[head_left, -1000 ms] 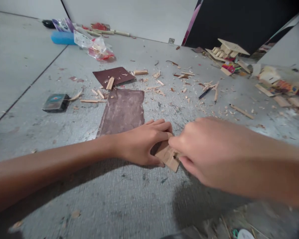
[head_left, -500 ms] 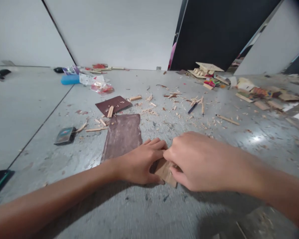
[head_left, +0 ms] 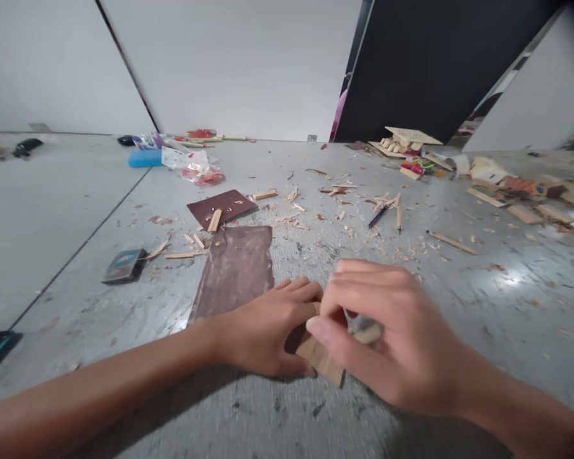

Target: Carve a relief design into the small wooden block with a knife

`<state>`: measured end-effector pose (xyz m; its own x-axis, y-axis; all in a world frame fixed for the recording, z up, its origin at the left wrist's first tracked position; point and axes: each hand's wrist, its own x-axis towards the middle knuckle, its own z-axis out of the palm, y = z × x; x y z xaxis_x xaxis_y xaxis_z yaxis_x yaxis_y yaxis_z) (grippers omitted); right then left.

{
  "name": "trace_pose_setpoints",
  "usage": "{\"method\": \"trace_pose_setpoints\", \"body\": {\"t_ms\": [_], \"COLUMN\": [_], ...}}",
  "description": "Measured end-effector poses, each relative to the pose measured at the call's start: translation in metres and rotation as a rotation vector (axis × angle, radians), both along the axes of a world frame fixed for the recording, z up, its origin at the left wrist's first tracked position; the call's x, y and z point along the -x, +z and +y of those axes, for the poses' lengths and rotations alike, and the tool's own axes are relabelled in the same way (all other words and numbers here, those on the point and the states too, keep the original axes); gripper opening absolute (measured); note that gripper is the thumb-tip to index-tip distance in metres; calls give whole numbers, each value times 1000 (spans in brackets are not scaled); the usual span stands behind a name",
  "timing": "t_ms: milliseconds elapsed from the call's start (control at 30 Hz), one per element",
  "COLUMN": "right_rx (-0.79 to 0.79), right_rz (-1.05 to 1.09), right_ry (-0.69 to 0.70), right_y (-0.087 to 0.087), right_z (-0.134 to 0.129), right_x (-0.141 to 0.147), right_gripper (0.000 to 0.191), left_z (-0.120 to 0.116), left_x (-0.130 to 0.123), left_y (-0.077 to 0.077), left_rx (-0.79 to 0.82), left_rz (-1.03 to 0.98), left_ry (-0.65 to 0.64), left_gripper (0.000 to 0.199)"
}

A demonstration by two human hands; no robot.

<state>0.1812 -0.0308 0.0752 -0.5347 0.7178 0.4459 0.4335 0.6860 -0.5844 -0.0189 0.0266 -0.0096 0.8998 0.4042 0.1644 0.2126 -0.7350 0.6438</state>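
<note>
A small flat piece of wood (head_left: 323,361) lies on the grey surface between my hands. My left hand (head_left: 268,331) holds it down, fingers along its far side and thumb at its near edge. Over its right part, my right hand (head_left: 387,331) is curled with thumb and fingers closed around a slim tool with a pale handle (head_left: 369,334); its working end is hidden by the fingers. Just beyond my left hand lies a worn brown sheet of sandpaper (head_left: 242,264). A second brown sheet (head_left: 227,207) carries a short wood strip (head_left: 215,220).
At left sits a small dark box (head_left: 124,266). Wood shavings, a dark pen (head_left: 379,217) and a thin stick (head_left: 452,242) lie ahead. Farther back are a blue object (head_left: 144,158), plastic packets (head_left: 194,166) and a small wooden model (head_left: 406,141), before upright panels.
My right hand has turned, lifting its knuckles and showing its thumb and the pale handle. My left hand stays on the wood. The whole view has shifted slightly.
</note>
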Motion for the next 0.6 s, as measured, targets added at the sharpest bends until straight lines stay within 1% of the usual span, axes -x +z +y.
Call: {"method": "trace_pose_setpoints", "body": {"t_ms": [67, 133, 267, 333, 400, 500, 600], "right_rx": [76, 233, 525, 637, 712, 776, 817], "right_rz": [212, 372, 587, 619, 629, 584, 578], "right_ry": [33, 113, 313, 351, 380, 411, 402], "right_y": [-5, -10, -17, -17, -16, -14, -16], "right_z": [-1, -2, -2, -3, -5, -8, -12], "right_x": [-1, -2, -6, -7, -8, -8, -6], "right_gripper": [33, 37, 47, 52, 55, 51, 54], "left_z": [1, 1, -3, -5, -6, -4, -2], "left_x": [1, 1, 2, 1, 1, 1, 1], "left_y": [1, 2, 7, 9, 11, 12, 11], "left_rx": [-15, -23, -38, -47, -48, -44, -50], "left_rz": [9, 18, 67, 65, 66, 102, 124], "left_ry": [-18, -25, -19, 13, 32, 5, -7], "left_gripper": [37, 41, 36, 34, 36, 34, 32]}}
